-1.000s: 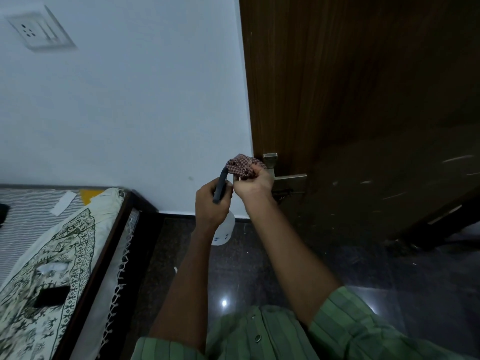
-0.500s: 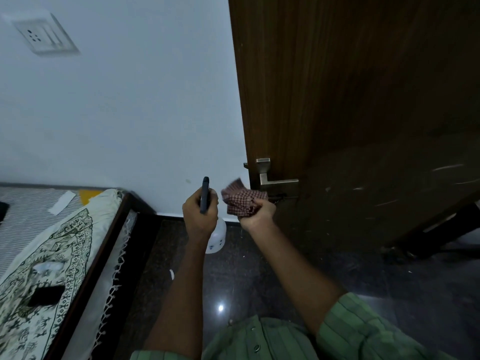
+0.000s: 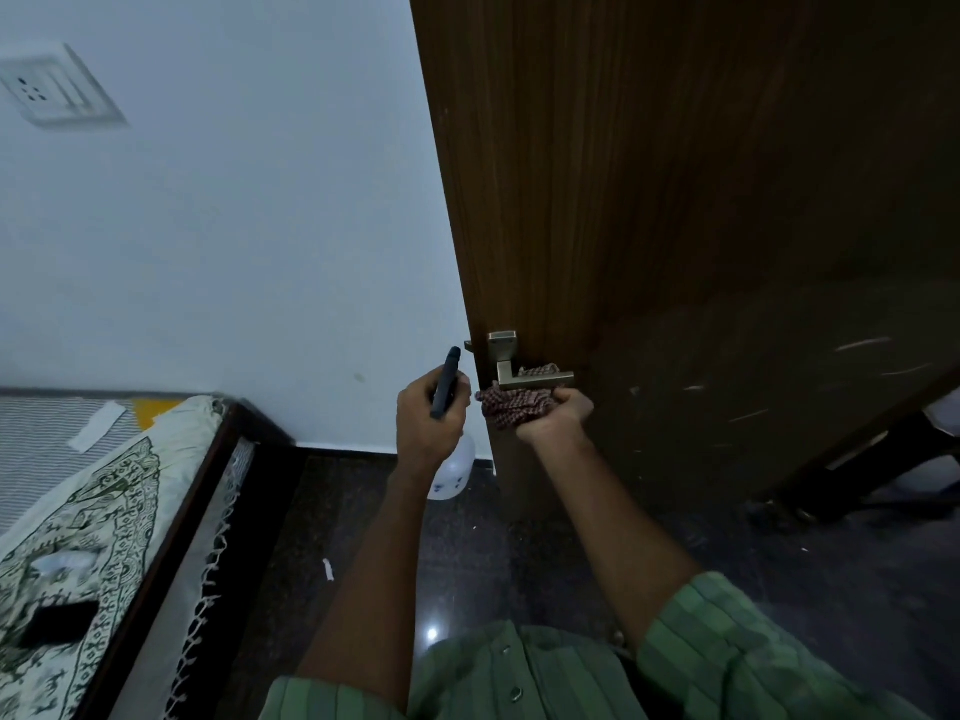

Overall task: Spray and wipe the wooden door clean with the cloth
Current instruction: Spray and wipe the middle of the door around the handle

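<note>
Right hand (image 3: 553,414) with the checked cloth (image 3: 511,406) shifted since a second ago: then bunched on top of the door handle (image 3: 530,374), half a second ago pulled back just left of and below it, now pressed up under the lever, a bit of cloth showing behind the bar. Left hand (image 3: 427,415) with the spray bottle (image 3: 451,472) (dark trigger upright) dropped away from the right hand, now apart, left of the wooden door (image 3: 675,200) edge. Handle uncovered again.
</note>
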### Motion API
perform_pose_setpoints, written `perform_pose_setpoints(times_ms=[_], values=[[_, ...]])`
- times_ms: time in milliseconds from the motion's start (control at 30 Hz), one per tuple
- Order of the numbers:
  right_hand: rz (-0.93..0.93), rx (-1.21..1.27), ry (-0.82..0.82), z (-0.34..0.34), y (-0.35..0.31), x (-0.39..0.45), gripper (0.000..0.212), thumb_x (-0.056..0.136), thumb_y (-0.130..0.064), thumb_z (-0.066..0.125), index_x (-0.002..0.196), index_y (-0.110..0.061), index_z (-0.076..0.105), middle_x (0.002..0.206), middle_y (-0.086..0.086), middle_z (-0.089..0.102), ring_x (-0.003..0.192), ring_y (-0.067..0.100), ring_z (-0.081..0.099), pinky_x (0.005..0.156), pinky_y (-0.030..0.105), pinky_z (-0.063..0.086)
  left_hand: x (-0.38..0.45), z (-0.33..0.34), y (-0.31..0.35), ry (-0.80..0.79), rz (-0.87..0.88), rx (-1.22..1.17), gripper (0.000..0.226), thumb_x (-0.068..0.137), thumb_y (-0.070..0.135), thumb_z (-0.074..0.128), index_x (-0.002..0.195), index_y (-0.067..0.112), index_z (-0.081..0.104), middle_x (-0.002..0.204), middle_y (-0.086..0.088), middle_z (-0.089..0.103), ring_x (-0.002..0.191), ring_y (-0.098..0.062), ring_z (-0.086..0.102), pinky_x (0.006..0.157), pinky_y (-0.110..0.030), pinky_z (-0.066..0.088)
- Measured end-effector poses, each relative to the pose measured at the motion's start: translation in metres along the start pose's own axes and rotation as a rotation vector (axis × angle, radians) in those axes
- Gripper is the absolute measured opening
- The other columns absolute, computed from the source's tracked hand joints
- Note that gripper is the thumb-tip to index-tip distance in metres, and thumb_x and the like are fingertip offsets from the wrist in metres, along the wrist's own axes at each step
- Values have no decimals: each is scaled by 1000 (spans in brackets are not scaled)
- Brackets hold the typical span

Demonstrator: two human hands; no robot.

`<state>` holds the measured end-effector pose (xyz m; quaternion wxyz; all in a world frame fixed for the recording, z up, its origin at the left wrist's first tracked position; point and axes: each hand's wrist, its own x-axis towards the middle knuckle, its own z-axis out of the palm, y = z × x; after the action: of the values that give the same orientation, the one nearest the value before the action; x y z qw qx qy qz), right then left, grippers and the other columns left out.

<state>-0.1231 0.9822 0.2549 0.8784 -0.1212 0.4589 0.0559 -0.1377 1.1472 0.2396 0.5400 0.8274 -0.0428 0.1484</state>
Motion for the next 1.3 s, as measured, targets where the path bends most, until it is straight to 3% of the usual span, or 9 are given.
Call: perform_pose_setpoints(times_ms=[100,367,567,700,800,1000,1100,1167,1300], values=[[-24,-56,15,2,-5,-3,49,94,-23,44,139,-4,52,131,29,58,127,47,53,110,57,39,7,9,7,-6,19,-20,24,99,36,63,92,14,71,75,-3,69,62,-28,64,54,-54,58],[-103,-33,-40,-13,-11,7,39,100,-31,41,124,-9,62,122,26,63,109,43,60,114,57,40,-1,37,23,-64,72,26,18,97,41,61,84,29,65,66,9,64,57,-21,62,53,-47,54],[12,-27,-147,-9,0,-4,47,109,-33,28,127,-3,59,107,25,65,97,38,62,76,45,50,-9,49,36,-46,79,66,16,95,33,64,82,25,65,63,11,61,56,-15,59,52,-30,46],[92,0,-170,-20,-28,6,51,110,-38,30,124,-2,62,134,24,62,128,37,56,110,52,43,-18,57,35,5,37,60,25,97,38,63,83,18,69,65,-3,64,57,-25,61,53,-48,51],[66,29,-177,-34,-46,23,52,111,-35,27,149,-9,52,153,21,50,143,38,45,120,53,34,-29,69,43,24,21,47,21,97,43,63,80,32,64,62,-3,63,52,-26,60,50,-52,52],[0,-145,-123,-35,-79,40,40,103,-21,55,139,-6,59,138,18,63,127,35,59,116,50,41,-41,95,56,14,-53,60,20,94,35,67,75,35,61,58,4,60,51,-28,61,49,-50,51],[-88,-216,-177,-23,-93,37,11,101,-2,54,105,-4,64,114,14,68,103,26,65,113,47,45,-46,103,63,5,-47,112,28,94,32,69,69,36,56,53,8,55,46,-26,58,47,-49,48],[-144,-270,-206,-19,-102,35,16,100,4,53,93,-7,62,101,10,68,92,21,65,111,44,47,-49,105,64,-4,-67,110,24,94,33,68,72,33,60,53,7,56,46,-25,58,47,-49,48],[-273,-267,-252,-15,-111,25,33,90,6,70,121,-3,63,114,15,72,105,26,70,96,46,57,-52,105,65,10,-92,107,26,97,28,70,73,33,59,55,10,56,47,-24,59,48,-48,51]])
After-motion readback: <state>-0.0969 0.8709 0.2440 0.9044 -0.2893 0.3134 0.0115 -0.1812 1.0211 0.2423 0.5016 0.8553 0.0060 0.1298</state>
